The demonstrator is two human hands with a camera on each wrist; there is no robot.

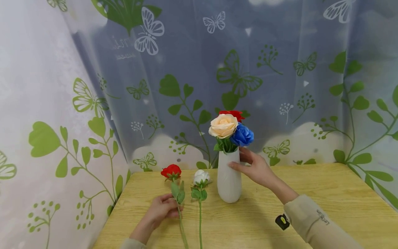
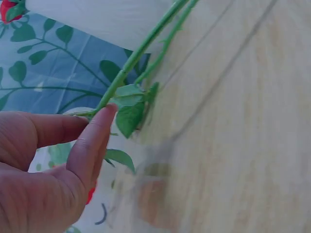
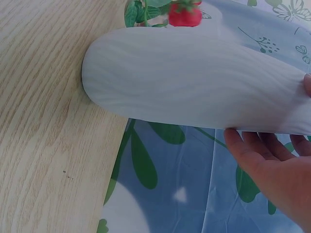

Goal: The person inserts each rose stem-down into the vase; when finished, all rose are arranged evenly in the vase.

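Observation:
My left hand (image 1: pixel 162 209) pinches the green stem (image 2: pixel 121 77) of a red artificial rose (image 1: pixel 171 171), just below its leaves. Beside it, a white rose (image 1: pixel 201 177) lies with its stem pointing toward me. To the right stands a white vase (image 1: pixel 229 180), upright on the table. My right hand (image 1: pixel 257 168) grips it near the neck, thumb in front and fingers behind; the right wrist view shows the fingertips against the vase's side. Out of the vase's mouth rise a cream rose (image 1: pixel 223 126), a blue rose (image 1: pixel 243 135) and another red rose (image 1: pixel 237 115), partly hidden.
The wooden table (image 1: pixel 261 211) meets a blue curtain (image 1: pixel 192 41) printed with leaves and butterflies at the back. A pale printed curtain (image 1: pixel 18 93) hangs along the left side. A small black device (image 1: pixel 282 222) is by the right sleeve.

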